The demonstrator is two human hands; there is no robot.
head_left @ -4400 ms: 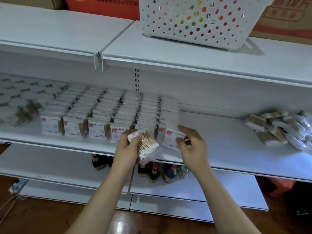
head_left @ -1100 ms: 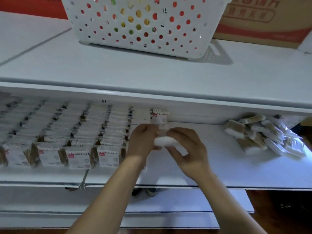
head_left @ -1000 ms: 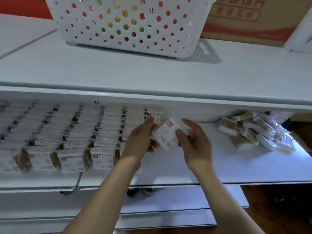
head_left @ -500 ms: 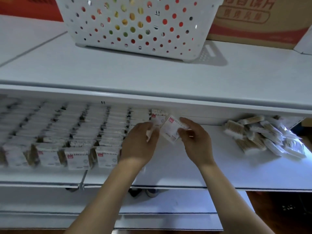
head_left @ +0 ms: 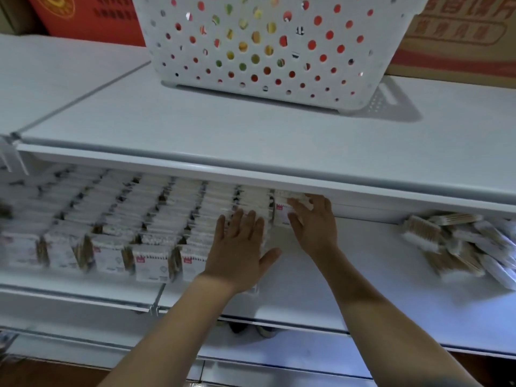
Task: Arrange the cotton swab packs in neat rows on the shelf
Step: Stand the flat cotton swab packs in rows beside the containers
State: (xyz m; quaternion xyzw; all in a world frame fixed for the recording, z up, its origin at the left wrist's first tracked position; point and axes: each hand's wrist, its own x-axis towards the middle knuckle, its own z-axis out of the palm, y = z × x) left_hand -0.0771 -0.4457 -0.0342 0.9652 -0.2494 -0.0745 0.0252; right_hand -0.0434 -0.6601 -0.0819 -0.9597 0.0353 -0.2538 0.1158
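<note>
right hand (head_left: 312, 224) gripped pack (head_left: 282, 216) at frame centre; left hand (head_left: 240, 247) flat, released, steadied rows (head_left: 156, 219); seat upright, flush.

Bare forearms, no sleeves; left hand (head_left: 240, 252), right hand (head_left: 314, 226) without rings or gloves.

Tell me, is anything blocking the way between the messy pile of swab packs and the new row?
Nothing visible does. The loose pile lies at the right, and only bare shelf lies between it and the new row that the right hand touches.
</note>
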